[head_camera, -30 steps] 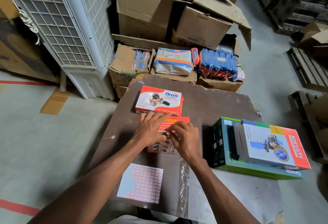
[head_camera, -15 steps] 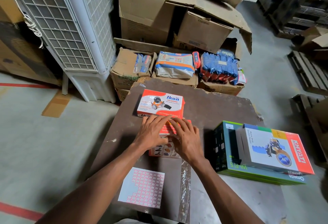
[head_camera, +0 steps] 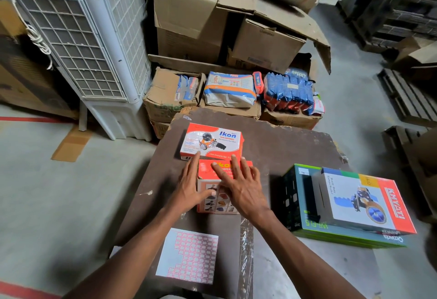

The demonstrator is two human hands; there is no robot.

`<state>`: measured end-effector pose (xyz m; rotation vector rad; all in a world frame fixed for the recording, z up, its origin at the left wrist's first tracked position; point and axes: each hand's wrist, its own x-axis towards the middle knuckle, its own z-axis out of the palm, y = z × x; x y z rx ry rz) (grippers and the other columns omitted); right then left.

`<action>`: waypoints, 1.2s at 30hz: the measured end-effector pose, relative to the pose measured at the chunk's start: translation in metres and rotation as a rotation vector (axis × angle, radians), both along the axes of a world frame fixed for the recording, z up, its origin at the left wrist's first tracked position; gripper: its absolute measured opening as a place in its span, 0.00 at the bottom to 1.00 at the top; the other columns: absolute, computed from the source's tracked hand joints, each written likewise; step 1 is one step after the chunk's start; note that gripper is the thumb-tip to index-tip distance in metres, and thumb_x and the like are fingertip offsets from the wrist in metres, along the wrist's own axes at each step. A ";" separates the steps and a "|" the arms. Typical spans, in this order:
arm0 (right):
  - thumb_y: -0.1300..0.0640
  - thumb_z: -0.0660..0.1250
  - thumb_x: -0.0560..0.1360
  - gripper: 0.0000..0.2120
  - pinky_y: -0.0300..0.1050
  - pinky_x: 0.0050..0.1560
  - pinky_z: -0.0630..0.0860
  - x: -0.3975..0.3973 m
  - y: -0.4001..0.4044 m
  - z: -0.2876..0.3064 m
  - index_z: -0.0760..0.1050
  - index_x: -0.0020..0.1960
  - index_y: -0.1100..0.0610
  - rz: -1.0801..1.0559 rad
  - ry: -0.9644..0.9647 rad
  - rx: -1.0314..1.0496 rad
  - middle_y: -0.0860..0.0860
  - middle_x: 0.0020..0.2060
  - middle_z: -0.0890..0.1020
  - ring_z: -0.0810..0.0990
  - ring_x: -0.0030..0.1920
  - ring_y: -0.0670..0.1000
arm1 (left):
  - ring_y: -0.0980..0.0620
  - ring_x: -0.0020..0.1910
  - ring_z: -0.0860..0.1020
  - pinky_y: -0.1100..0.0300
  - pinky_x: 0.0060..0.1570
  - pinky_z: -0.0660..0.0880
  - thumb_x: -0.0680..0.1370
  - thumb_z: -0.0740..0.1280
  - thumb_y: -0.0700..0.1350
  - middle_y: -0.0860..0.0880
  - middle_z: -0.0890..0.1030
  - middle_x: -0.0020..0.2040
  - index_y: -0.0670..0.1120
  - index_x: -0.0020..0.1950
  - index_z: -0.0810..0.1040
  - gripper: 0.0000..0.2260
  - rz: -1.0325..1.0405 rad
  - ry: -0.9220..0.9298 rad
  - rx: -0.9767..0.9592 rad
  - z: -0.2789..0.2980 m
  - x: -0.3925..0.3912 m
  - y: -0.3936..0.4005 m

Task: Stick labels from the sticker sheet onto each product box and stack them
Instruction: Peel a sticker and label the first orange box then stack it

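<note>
The brown board (head_camera: 283,147) served as worktable, laid over cartons on the floor. At its right edge a stack was noted: a green box (head_camera: 293,199) beneath, the Khyati box (head_camera: 369,201) on top. An Ikon box (head_camera: 212,141) lay at the far side, and just before it, touching or nearly so, the near orange box (head_camera: 212,201) was held under both hands. The left hand (head_camera: 189,192) was laid flat along its left side, fingers straight. The right hand (head_camera: 243,187) was spread flat on the top face, fingers apart, nothing clasped. A label was probably being pressed beneath the fingers; it could not be made out. Firm rubbing from centre outward was judged best, with the box steadied against sliding. The sticker sheet (head_camera: 189,256) lay nearest the person, partly used.
</note>
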<state>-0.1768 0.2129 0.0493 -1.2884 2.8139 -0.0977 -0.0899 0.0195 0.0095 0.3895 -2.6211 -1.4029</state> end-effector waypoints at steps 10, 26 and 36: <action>0.47 0.67 0.81 0.45 0.72 0.76 0.42 -0.003 -0.011 0.009 0.34 0.79 0.32 -0.017 -0.065 0.033 0.63 0.80 0.51 0.41 0.80 0.71 | 0.49 0.70 0.74 0.45 0.67 0.74 0.79 0.69 0.55 0.51 0.74 0.72 0.53 0.74 0.65 0.26 0.072 -0.413 0.125 -0.057 0.027 0.023; 0.56 0.61 0.81 0.38 0.57 0.69 0.75 -0.009 0.051 -0.027 0.44 0.83 0.43 -0.285 -0.635 -0.682 0.50 0.74 0.65 0.68 0.73 0.42 | 0.47 0.76 0.60 0.42 0.73 0.59 0.76 0.70 0.61 0.52 0.64 0.76 0.73 0.77 0.43 0.41 -0.080 -0.111 -0.551 -0.022 -0.002 -0.009; 0.62 0.78 0.71 0.39 0.43 0.60 0.80 0.000 0.054 -0.052 0.62 0.74 0.45 -0.606 -0.933 -0.839 0.46 0.62 0.82 0.83 0.61 0.45 | 0.40 0.74 0.64 0.36 0.63 0.65 0.74 0.73 0.58 0.49 0.67 0.75 0.67 0.79 0.51 0.41 -0.185 -0.283 -0.847 -0.024 -0.011 0.030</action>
